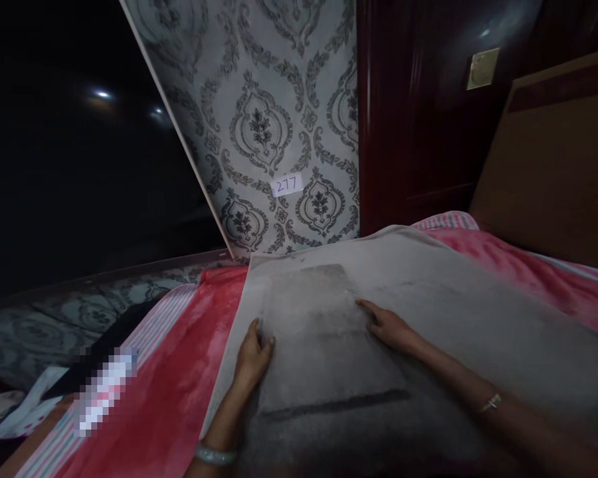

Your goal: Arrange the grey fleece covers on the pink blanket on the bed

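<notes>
A grey rectangular folded cloth (319, 358), with a dark line across its near part, lies on a larger light grey sheet (458, 318). Whether the cloth is separate or part of the sheet, I cannot tell. At its left edge rests my left hand (252, 358), thumb and forefinger apart. My right hand (391, 328) is at the opposite edge, forefinger stretched out toward the cloth and thumb below it. Neither hand lifts anything that I can see.
Red bedding (174, 372) with a striped border spreads under the sheet. A large black screen (80, 153) stands at left, patterned wallpaper (262, 126) with a "277" label (286, 184) behind. A dark red panel (408, 133) and a cardboard sheet (558, 153) are at right.
</notes>
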`<action>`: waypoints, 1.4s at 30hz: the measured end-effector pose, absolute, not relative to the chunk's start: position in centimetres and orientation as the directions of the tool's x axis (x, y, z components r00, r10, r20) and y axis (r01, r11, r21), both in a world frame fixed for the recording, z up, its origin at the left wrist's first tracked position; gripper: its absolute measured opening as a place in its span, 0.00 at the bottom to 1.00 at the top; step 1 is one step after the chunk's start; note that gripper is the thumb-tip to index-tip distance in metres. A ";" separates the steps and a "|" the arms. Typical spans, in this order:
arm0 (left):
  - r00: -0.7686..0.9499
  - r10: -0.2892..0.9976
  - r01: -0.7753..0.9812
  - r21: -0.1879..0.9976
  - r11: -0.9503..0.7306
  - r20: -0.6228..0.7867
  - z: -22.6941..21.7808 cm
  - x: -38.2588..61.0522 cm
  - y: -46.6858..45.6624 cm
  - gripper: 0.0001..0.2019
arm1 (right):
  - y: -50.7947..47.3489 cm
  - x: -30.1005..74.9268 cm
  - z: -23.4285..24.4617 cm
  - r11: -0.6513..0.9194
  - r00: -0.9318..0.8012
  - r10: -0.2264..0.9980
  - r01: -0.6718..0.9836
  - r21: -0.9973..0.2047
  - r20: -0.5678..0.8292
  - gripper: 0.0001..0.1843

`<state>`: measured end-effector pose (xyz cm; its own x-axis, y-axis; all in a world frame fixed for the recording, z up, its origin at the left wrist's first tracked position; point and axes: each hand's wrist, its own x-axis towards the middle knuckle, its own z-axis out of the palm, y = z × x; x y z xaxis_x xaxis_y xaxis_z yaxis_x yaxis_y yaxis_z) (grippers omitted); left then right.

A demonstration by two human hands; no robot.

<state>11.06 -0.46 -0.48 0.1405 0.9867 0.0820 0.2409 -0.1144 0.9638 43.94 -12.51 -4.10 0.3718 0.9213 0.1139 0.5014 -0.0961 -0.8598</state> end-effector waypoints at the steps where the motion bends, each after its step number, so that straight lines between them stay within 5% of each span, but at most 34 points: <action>1: 0.142 0.979 0.287 0.940 -0.183 0.148 0.4 11.7 0.0 0.27 | -11.8 43.9 -3.4 -0.089 0.375 0.914 0.556 -0.826 0.154 0.37; 7: 0.429 0.826 0.476 0.686 -0.550 0.364 4.5 20.9 4.5 0.25 | -3.2 40.0 1.8 0.006 0.199 0.910 0.872 -0.490 0.364 0.33; 12: 0.589 0.790 0.760 0.216 -0.613 0.171 1.9 25.0 7.5 0.29 | 1.2 39.3 0.1 -0.134 0.202 0.955 0.947 -0.291 0.216 0.31; 15: 0.603 0.791 0.788 0.079 -0.611 0.101 -0.2 24.9 7.9 0.30 | 1.8 40.1 -2.0 -0.180 0.217 0.966 0.955 -0.236 0.142 0.31; 20: 0.554 0.825 0.825 0.062 -0.562 0.116 -0.4 24.8 8.3 0.32 | 2.1 40.6 -2.7 -0.195 0.222 0.968 0.958 -0.209 0.117 0.32; 27: 0.277 0.961 0.955 0.117 -0.274 -0.010 0.4 22.7 9.8 0.35 | 2.1 40.4 -2.5 -0.189 0.218 0.968 0.960 -0.208 0.127 0.31; 39: 0.306 0.945 0.950 0.100 -0.296 -0.111 2.0 15.2 6.2 0.30 | -3.8 42.6 -0.4 -0.236 0.234 0.972 0.957 -0.170 -0.029 0.32; 42: 0.326 0.945 0.942 0.094 -0.322 -0.026 2.2 15.2 3.2 0.30 | -6.6 41.5 -0.1 -0.254 0.255 0.967 0.954 -0.160 -0.017 0.32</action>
